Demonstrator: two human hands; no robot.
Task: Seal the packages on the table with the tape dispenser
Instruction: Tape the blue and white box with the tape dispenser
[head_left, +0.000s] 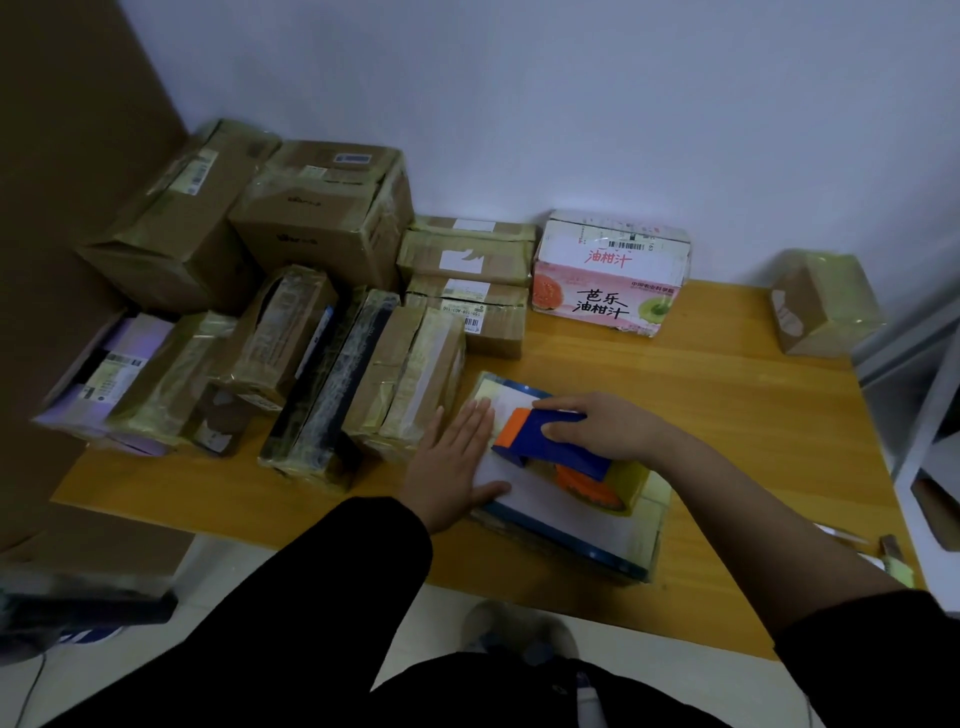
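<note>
Wooden table (727, 415) carries a flat package (550, 499) near its front edge. Left hand (457, 457) presses flat, fingers straight, on the package; right hand (597, 426) grips the tape dispenser (556, 452) resting on top.

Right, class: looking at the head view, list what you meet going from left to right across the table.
Purple package → black-edged package → left hand → tape dispenser → small taped box. The right hand grips the tape dispenser and overlaps it, so it is left out.
</note>
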